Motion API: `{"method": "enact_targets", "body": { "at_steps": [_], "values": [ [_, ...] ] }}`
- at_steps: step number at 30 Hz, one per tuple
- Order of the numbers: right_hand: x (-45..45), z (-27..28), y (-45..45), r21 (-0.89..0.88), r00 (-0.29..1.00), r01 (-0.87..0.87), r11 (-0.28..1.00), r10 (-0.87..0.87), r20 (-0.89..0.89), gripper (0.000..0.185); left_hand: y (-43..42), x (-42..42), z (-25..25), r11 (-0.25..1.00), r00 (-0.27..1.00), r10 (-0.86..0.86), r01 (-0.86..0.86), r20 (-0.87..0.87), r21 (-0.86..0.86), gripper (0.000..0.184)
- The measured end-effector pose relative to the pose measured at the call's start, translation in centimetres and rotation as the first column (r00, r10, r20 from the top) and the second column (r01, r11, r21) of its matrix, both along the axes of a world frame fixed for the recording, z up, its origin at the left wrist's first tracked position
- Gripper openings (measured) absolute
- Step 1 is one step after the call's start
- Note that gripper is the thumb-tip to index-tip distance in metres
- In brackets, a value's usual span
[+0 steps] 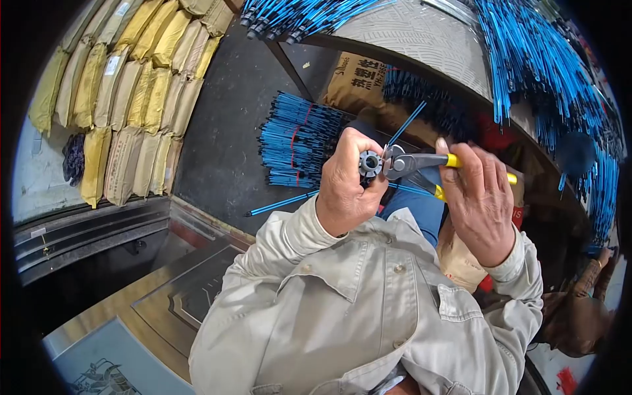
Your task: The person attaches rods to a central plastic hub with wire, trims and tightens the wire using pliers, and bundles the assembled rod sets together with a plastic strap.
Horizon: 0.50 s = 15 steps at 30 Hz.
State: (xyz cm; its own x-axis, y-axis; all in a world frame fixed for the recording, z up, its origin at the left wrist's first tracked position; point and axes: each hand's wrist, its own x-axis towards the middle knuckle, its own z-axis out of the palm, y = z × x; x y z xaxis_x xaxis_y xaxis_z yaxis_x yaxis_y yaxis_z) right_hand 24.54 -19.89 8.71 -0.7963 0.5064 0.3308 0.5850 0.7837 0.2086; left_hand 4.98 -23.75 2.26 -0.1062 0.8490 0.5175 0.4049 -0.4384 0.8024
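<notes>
My left hand (349, 181) is closed around a black ring-shaped part (370, 164) with slots round its rim and a hole in the middle. In my right hand (480, 197) is a pair of cutting pliers (411, 162) with yellow handles. The pliers' jaws meet the right side of the slotted part, close to my left fingertips; whether they grip anything there I cannot tell. A blue rod (407, 123) sticks out above the jaws, and another blue rod (283, 203) points left below my left hand. Whether these join the held part is hidden.
A red-tied bundle of blue rods (289, 141) lies on the floor. The table (421, 39) ahead carries more blue rods (526, 59). Behind the bundle stands a brown printed sack (352, 82). Yellow sacks (135, 99) are stacked at left. Another person's arm (589, 276) shows at far right.
</notes>
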Motion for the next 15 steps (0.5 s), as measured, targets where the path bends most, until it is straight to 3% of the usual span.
{"method": "enact_targets", "body": {
  "at_steps": [4,6,7,11,13,14,15],
  "values": [
    [-0.9,-1.8,-1.8,-0.148,0.996,0.079,0.986,-0.072,0.051,0.042,0.0,-0.4,0.0,0.999,0.999,0.044,-0.044,0.005,0.017,0.038],
    [-1.6,-6.8,-3.1,-0.317,0.937,0.089,0.944,-0.187,-0.295,0.023,0.0,-0.4,-0.2,0.999,0.999,0.030,-0.029,0.035,-0.028,0.034],
    [-1.6,-7.1,-3.0,-0.318,0.938,0.088,0.944,-0.185,-0.293,0.023,0.0,-0.4,-0.3,0.998,0.999,0.019,-0.017,0.050,-0.056,0.032],
    [-2.0,-7.0,-1.8,-0.179,0.910,0.122,0.976,-0.182,-0.373,0.027,0.7,-1.2,0.1,0.996,0.995,-0.086,0.087,0.047,-0.015,0.036],
    [-1.7,-5.0,0.8,0.210,0.954,0.142,0.967,-0.077,-0.289,0.024,0.9,-1.6,0.3,0.992,0.991,-0.126,0.128,0.045,-0.023,0.035],
    [-1.6,-4.8,2.3,0.213,0.957,0.133,0.968,-0.070,-0.280,0.024,0.9,-1.8,0.3,0.987,0.987,-0.155,0.156,0.039,-0.034,0.035],
    [-1.5,-4.7,3.7,0.372,0.962,0.082,0.925,0.024,-0.272,0.027,0.8,-1.8,0.3,0.982,0.983,-0.181,0.182,0.033,-0.046,0.034]
  ]
}}
